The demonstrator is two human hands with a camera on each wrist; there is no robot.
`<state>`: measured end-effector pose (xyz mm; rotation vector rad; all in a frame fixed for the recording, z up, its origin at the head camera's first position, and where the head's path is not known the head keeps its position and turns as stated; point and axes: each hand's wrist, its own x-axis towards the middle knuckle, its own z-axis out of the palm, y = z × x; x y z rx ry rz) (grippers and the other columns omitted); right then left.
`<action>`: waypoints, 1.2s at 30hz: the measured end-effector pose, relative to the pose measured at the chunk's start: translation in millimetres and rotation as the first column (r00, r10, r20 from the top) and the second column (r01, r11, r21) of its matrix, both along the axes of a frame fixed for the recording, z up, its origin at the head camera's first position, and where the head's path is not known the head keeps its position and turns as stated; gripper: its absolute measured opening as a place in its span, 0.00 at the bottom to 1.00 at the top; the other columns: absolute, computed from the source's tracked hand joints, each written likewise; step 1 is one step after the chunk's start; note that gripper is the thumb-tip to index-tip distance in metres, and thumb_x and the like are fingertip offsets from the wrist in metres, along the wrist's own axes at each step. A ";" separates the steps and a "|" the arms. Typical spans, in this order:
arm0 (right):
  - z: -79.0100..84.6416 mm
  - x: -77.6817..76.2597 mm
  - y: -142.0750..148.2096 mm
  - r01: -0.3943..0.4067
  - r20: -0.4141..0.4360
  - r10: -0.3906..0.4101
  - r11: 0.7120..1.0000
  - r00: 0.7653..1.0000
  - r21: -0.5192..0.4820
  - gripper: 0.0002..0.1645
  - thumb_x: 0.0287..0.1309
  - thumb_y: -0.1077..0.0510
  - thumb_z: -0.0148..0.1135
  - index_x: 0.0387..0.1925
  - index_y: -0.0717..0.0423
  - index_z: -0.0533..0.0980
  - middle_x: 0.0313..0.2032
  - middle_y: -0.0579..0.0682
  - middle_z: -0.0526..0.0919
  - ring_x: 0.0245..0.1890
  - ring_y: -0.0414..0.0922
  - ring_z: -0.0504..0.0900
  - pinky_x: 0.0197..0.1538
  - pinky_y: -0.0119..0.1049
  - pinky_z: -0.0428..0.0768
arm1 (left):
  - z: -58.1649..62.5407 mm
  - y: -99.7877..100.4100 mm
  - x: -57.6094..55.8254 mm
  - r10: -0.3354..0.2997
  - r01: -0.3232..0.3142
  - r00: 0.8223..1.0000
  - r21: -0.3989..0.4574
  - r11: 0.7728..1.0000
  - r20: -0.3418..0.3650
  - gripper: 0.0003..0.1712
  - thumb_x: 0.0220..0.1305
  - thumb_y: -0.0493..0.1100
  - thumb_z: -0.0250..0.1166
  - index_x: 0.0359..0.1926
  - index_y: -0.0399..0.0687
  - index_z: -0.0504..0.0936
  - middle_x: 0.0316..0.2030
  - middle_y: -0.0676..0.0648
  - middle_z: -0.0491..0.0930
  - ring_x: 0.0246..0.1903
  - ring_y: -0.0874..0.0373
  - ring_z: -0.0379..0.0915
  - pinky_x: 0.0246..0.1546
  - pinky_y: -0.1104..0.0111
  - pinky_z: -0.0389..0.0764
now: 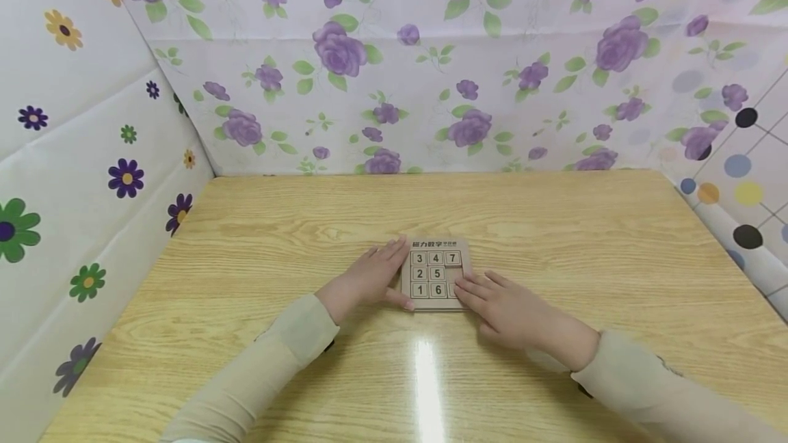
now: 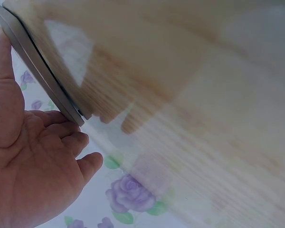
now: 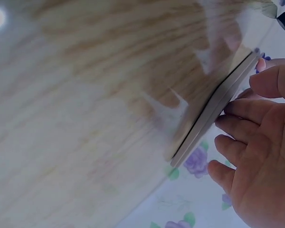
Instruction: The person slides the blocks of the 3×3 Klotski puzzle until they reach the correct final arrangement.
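Note:
A square number sliding puzzle (image 1: 436, 274) lies flat on the wooden table, with dark lettering along its top border. Its rows read 3, 4, 7, then 2, 5 and a gap, then 1, 6 and a tile mostly covered by fingertips. My left hand (image 1: 373, 277) holds the puzzle's left side, thumb at the lower left corner and fingers along the upper left edge. On the right side, my right hand (image 1: 506, 307) rests extended fingertips on the lower right tile; that tile's number is hidden. Both wrist views show the puzzle's thin edge (image 2: 40, 71) beside the fingers.
The wooden table (image 1: 295, 224) extends around the puzzle on all sides. A purple-flowered cloth (image 1: 394, 87) hangs behind its far edge. A flower-print covering (image 1: 80, 176) stands at the left, and a dotted one (image 1: 745, 176) at the right.

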<state>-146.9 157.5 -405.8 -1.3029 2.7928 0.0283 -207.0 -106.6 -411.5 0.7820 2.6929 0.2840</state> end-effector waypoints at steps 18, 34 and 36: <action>2.1 -36.4 -5.3 0.048 0.014 -0.047 0.998 0.999 -0.037 0.32 0.61 0.56 0.50 0.65 0.65 0.66 0.67 0.60 0.66 0.68 0.58 0.62 0.69 0.57 0.59 | 4.3 0.3 1.0 -0.002 0.002 1.000 -0.005 1.000 0.007 0.66 0.47 0.69 0.66 0.75 0.42 0.43 0.75 0.44 0.39 0.74 0.51 0.36 0.73 0.54 0.45; -1.6 -32.6 -6.6 0.062 0.036 -0.062 0.998 0.997 -0.009 0.31 0.62 0.56 0.47 0.65 0.64 0.66 0.66 0.59 0.67 0.68 0.56 0.62 0.70 0.55 0.59 | 4.4 0.8 2.2 -0.004 0.004 1.000 -0.005 1.000 0.000 0.65 0.47 0.69 0.66 0.74 0.41 0.43 0.75 0.43 0.39 0.74 0.49 0.37 0.73 0.54 0.45; -1.3 -29.6 -6.4 0.059 0.040 -0.059 0.998 0.997 -0.011 0.30 0.62 0.56 0.47 0.65 0.64 0.66 0.66 0.59 0.68 0.68 0.56 0.63 0.70 0.56 0.59 | 4.1 0.6 2.2 -0.002 0.002 1.000 -0.005 1.000 0.004 0.65 0.47 0.69 0.66 0.75 0.42 0.43 0.75 0.43 0.38 0.74 0.50 0.37 0.74 0.54 0.45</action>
